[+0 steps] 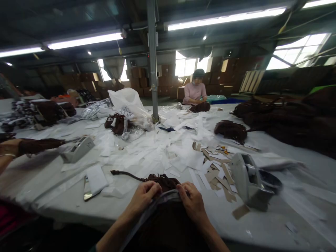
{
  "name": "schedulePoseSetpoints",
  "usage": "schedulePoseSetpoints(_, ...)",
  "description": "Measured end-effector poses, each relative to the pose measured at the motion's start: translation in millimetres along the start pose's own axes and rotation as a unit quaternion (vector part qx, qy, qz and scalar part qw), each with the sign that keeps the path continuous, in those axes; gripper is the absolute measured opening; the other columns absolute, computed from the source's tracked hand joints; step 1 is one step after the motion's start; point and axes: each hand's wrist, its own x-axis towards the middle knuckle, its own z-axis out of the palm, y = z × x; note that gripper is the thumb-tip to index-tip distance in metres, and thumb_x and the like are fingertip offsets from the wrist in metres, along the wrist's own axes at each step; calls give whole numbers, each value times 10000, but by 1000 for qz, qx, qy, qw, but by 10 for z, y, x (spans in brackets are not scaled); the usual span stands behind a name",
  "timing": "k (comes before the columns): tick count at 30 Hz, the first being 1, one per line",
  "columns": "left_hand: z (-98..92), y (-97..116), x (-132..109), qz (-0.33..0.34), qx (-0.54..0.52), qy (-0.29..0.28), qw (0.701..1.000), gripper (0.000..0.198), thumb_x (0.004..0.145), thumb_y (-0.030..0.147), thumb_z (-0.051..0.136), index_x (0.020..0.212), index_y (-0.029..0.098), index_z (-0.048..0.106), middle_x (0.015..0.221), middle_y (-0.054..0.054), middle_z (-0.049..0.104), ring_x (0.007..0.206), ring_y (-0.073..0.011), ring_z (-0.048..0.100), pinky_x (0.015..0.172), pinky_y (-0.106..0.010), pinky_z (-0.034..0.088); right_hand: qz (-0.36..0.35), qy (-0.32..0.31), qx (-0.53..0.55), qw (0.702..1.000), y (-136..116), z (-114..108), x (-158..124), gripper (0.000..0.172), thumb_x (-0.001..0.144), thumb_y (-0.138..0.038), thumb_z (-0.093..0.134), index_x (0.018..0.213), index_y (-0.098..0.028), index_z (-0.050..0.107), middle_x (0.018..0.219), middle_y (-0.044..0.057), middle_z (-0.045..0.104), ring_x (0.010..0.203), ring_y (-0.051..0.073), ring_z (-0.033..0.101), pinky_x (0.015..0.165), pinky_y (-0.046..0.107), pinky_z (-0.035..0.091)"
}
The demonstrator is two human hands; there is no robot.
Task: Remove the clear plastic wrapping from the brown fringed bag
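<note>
At the near table edge, my left hand (147,196) and my right hand (192,201) are closed on a translucent plastic sleeve (166,193), one at each side of its edge. Between and beyond my fingers lies a dark brown, gathered soft item (164,181), perhaps a handbag; its kind is not certain. From it a thin brown strap (128,174) stretches left over the table. Below my hands the sleeve and a dark mass run toward my body, too dark to make out.
A grey tape dispenser (249,182) stands right of my hands, another tape dispenser (77,149) farther left. Paper scraps (168,147) cover the table's middle. A phone (88,189) lies partly under white paper. A metal post (152,63) rises mid-table. A co-worker (195,91) sits opposite; another person's arm (10,150) reaches in from the left.
</note>
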Motion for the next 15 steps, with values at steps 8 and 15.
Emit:
schedulePoseSetpoints(8, 546, -539, -349, -130, -496, 39, 858, 390, 770, 452, 711, 1063, 209, 626, 1044, -78, 687, 915, -186, 651, 751, -267, 498, 2, -8, 78, 997, 9, 160, -115, 403, 966, -449, 355, 661, -221, 487, 702, 27, 526, 709, 187, 501, 671, 306, 415)
schedulePoseSetpoints(15, 478, -476, -265, -126, -591, 75, 793, 305, 784, 157, 700, 1073, 186, 606, 1041, -85, 694, 953, -192, 660, 855, -294, 493, -34, 7, 62, 997, 85, 218, -243, 346, 973, -407, 348, 771, -212, 550, 755, 36, 539, 747, 197, 520, 698, 319, 420)
